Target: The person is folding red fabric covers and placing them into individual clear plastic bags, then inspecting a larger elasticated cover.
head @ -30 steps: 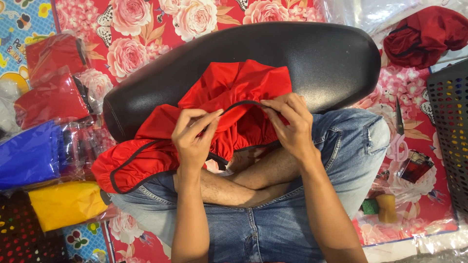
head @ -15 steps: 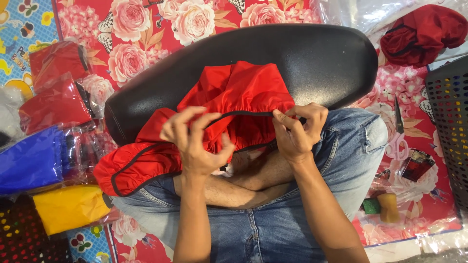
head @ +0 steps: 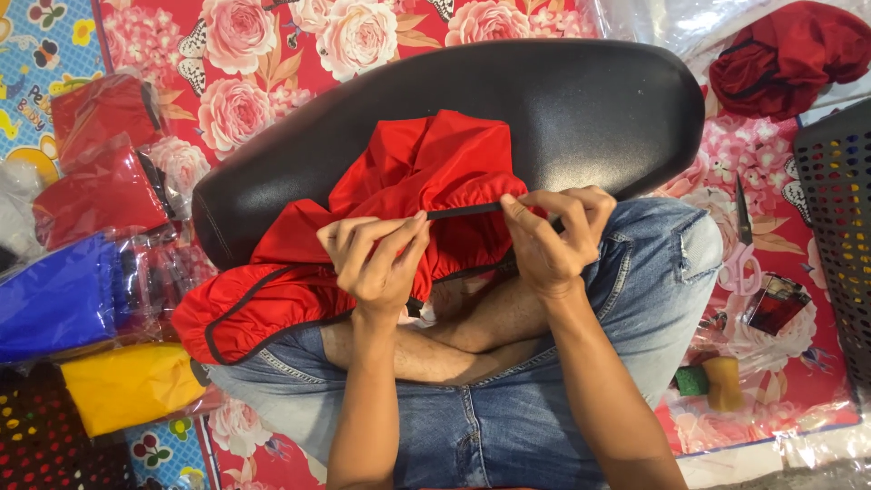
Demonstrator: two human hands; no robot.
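A red fabric cover (head: 417, 168) with a black elastic hem lies draped over a black padded seat (head: 581, 109) that rests against my crossed legs in blue jeans. My left hand (head: 376, 263) pinches the black hem at its left. My right hand (head: 553, 236) pinches the same hem further right. The stretch of hem between the two hands is pulled straight and taut. The rest of the cover bunches down to the lower left, over my left knee.
Plastic-wrapped covers lie at the left: red (head: 95, 195), blue (head: 59, 295) and yellow (head: 127, 386). Another dark red cover (head: 785, 54) sits at top right beside a black perforated basket (head: 839, 209). Scissors (head: 744, 245) and small blocks (head: 712, 381) lie on the floral mat at right.
My hands have drawn apart along the black hem and stretched it straight. One second ago they were closer together with the hem curved between them.
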